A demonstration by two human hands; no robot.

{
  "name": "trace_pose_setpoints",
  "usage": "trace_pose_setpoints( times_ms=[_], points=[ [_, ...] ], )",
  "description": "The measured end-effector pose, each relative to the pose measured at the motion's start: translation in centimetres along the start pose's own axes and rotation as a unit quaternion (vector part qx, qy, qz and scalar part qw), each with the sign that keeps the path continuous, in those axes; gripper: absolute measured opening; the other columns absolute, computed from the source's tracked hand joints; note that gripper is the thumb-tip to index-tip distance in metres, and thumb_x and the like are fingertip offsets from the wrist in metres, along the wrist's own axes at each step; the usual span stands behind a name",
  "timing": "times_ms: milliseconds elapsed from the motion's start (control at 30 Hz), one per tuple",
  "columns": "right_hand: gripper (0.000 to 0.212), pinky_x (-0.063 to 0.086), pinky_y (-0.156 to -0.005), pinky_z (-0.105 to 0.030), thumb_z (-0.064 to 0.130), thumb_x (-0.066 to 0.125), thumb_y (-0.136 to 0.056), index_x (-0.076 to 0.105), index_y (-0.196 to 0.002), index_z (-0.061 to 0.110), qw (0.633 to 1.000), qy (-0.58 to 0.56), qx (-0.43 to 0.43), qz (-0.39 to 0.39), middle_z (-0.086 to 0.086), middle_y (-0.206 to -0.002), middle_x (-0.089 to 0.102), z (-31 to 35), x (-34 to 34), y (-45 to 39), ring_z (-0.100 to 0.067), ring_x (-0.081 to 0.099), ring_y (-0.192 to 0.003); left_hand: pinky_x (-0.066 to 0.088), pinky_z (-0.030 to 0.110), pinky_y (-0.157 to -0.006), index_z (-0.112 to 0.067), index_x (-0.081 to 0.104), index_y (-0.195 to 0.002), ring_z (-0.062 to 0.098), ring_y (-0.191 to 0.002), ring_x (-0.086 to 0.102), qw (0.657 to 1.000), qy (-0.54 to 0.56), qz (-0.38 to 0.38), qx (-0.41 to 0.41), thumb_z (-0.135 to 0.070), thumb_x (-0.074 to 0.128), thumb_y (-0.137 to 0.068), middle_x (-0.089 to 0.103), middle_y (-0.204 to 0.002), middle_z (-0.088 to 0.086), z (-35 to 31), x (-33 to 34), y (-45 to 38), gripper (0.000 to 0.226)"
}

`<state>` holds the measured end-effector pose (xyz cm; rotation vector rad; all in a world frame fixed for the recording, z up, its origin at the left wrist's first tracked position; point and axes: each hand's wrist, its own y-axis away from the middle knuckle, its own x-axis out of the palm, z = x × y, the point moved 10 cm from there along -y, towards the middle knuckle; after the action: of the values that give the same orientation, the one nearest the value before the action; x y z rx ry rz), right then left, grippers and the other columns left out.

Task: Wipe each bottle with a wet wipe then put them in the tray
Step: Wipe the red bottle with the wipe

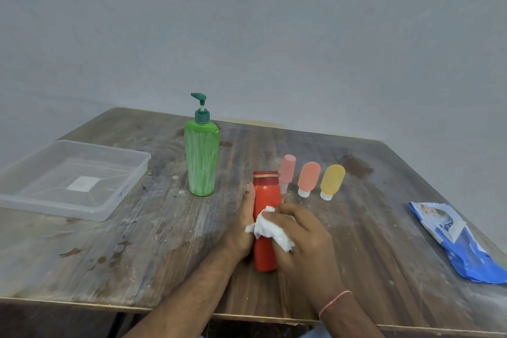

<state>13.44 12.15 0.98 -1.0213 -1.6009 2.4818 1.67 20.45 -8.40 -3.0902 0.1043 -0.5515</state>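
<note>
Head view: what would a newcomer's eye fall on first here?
Near the front centre of the table, the left hand holds a red bottle while the right hand presses a white wet wipe against it. Behind stands a tall green pump bottle streaked with white. At far left sits a clear plastic tray holding no bottles.

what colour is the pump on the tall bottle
Dark green, on the lighter green bottle; pump shows in the head view.

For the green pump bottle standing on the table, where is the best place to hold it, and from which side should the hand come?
Grip the green pump bottle around its wide body, probably below the shoulder, not by the thin pump head. It stands upright with bare table on its near side, so coming from the front looks easiest.
</note>
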Motion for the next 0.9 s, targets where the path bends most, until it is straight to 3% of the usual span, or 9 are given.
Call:
trace_pose_setpoints(
  times_ms=[67,200,300,367,467,567,700,767,900],
  points=[
    [0.034,0.059,-0.09,-0.034,0.001,0.074,-0.089,0.081,-0.118,0.016,1.0,0.003,0.004,-0.017,0.0,-0.122,0.073,-0.4,-0.2,-1.6,-0.016,0.072,-0.112,0.055,0.024,-0.091,-0.035,0.068,-0.106,-0.003,-0.095,0.071,0.999,0.017,0.021,-0.019,-0.077,0.028,-0.098,0.075,-0.104,-0.016,0.5,0.4,0.3,0.06],
    [0.031,0.055,-0.092,-0.024,0.004,0.071,-0.091,0.082,-0.117,0.018,0.999,0.003,0.023,-0.038,0.004,-0.121,0.071,-1.2,-0.6,-4.2,-0.01,0.07,-0.11,0.056,0.019,-0.081,-0.01,0.069,-0.104,0.017,-0.098,0.07,0.998,0.046,-0.033,0.042,-0.035,0.019,-0.116,0.081,-0.093,-0.003,-0.8,-0.1,0.2,0.057],
    [0.028,0.051,-0.091,-0.017,0.009,0.065,-0.095,0.084,-0.111,0.02,0.997,-0.016,0.05,-0.052,0.005,-0.116,0.072,-2.0,-0.8,-5.1,-0.005,0.069,-0.109,0.056,0.032,-0.098,-0.016,0.071,-0.129,0.025,-0.118,0.067,0.996,0.046,-0.05,0.06,-0.054,0.027,-0.106,0.075,-0.124,0.011,-1.0,0.2,0.3,0.062],
    [0.028,0.051,-0.09,-0.018,0.016,0.061,-0.097,0.084,-0.112,0.02,0.995,-0.032,0.074,-0.059,0.006,-0.114,0.073,-2.5,-1.0,-5.2,-0.005,0.068,-0.108,0.055,0.041,-0.097,-0.03,0.08,-0.117,0.03,-0.114,0.067,0.996,0.052,-0.047,0.058,-0.064,0.031,-0.097,0.07,-0.128,0.025,-1.0,0.1,0.2,0.063],
    [0.027,0.051,-0.092,-0.018,0.016,0.062,-0.096,0.084,-0.112,0.02,0.992,-0.049,0.097,-0.061,0.007,-0.114,0.074,-2.8,-0.9,-5.3,-0.006,0.069,-0.109,0.052,0.047,-0.103,-0.027,0.077,-0.123,0.033,-0.118,0.066,0.996,0.067,-0.033,0.057,-0.067,0.032,-0.098,0.068,-0.132,0.027,-1.0,0.3,0.1,0.065],
    [0.028,0.052,-0.096,-0.022,0.005,0.068,-0.093,0.085,-0.108,0.021,0.994,-0.056,0.071,-0.053,0.006,-0.116,0.074,-2.0,-1.0,-5.4,-0.009,0.07,-0.113,0.058,0.035,-0.096,-0.016,0.069,-0.127,0.023,-0.112,0.071,0.995,0.051,-0.048,0.067,-0.065,0.031,-0.105,0.077,-0.119,0.012,-1.3,0.0,0.4,0.066],
    [0.036,0.055,-0.095,-0.034,0.0,0.073,-0.087,0.084,-0.115,0.02,0.998,-0.034,0.021,-0.044,0.003,-0.119,0.073,0.2,-0.4,-6.1,-0.017,0.07,-0.111,0.058,0.022,-0.077,-0.007,0.066,-0.105,0.006,-0.089,0.074,0.993,0.002,-0.043,0.113,-0.045,0.049,-0.101,0.079,-0.088,-0.002,-3.1,0.7,1.2,0.042],
    [0.034,0.053,-0.092,-0.034,0.001,0.077,-0.086,0.084,-0.114,0.019,0.999,-0.01,-0.016,-0.03,0.002,-0.116,0.073,1.4,0.3,-6.5,-0.02,0.068,-0.106,0.057,0.02,-0.078,-0.005,0.063,-0.105,0.009,-0.093,0.074,0.993,-0.004,-0.034,0.116,-0.034,0.05,-0.106,0.079,-0.09,-0.001,-3.3,1.0,1.4,0.032],
    [0.032,0.054,-0.091,-0.037,0.005,0.07,-0.09,0.082,-0.116,0.02,0.999,0.0,-0.033,-0.019,0.005,-0.118,0.072,1.4,0.0,-6.9,-0.019,0.067,-0.106,0.057,0.024,-0.081,-0.007,0.067,-0.103,0.011,-0.094,0.071,0.991,-0.022,-0.037,0.123,-0.04,0.045,-0.1,0.077,-0.092,0.0,-3.7,0.6,1.8,0.039]
  ],
)
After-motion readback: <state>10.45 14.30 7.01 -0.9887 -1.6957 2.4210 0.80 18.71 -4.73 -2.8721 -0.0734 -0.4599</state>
